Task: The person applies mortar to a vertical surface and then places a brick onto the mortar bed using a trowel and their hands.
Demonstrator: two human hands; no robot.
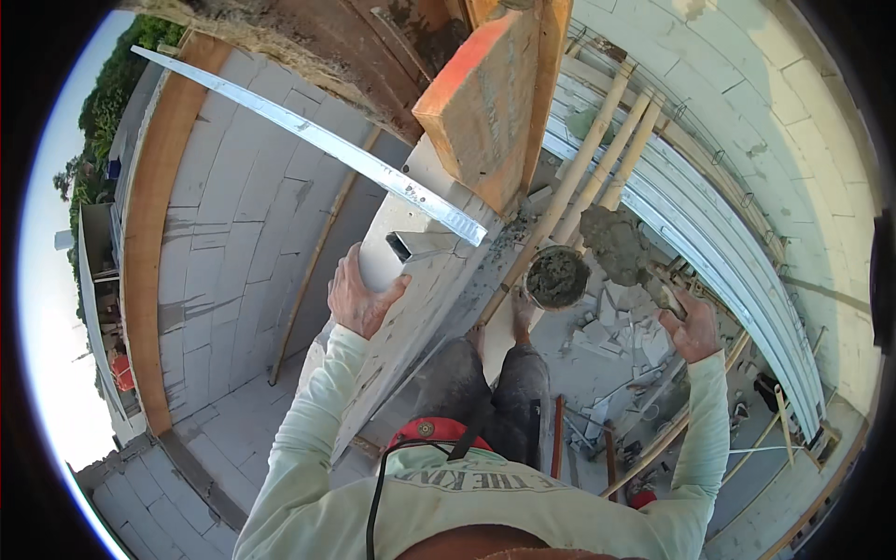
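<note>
Pale shirt (pixel 504 509) nearest, our right hand (pixel 693 327) grasps a trowel (pixel 666 291) right of the block wall (pixel 425 280), where our left hand (pixel 362 297) lies spread; mortar (pixel 616 245) likely makes the stiff tool blade-heavy, so we'd grip its handle close up.

The head view looks steeply down from the person's own head through a wide fisheye lens, upright and unmirrored. The shirt (pixel 476 509) is nearest, spreading across the lower edge; the left hand (pixel 359 294) and right hand (pixel 691 322) sit at middle range, and the bare feet (pixel 523 317) and rubble (pixel 616 322) lie farther below. The field reaches sky (pixel 51 317) and trees (pixel 110 103) at left and a block wall (pixel 784 121) at right, straight edges bowing toward its round limit.
</note>
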